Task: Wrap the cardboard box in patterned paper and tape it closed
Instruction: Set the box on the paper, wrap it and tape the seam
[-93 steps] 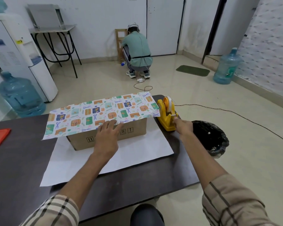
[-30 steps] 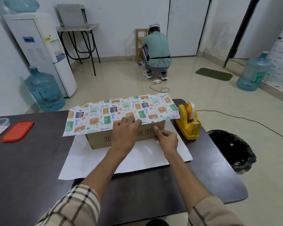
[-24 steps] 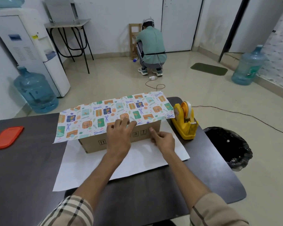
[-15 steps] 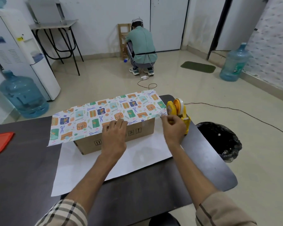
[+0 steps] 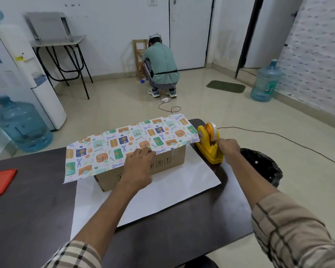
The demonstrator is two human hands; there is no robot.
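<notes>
Cardboard box (image 5: 175,158) bears handling symbols (image 5: 163,161); left grip (image 5: 138,167) flat on patterned paper (image 5: 122,144), right grip (image 5: 228,148) at dispenser (image 5: 209,151) unclear.

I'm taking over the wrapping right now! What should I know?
Left hand presses the patterned paper flat on the cardboard box.
Right hand is at the yellow tape dispenser; whether it holds tape is unclear.
Done: paper lies over the box top, one tape strip seems stuck near its right corner.
Left: more tape, the white near flap, both ends.
</notes>
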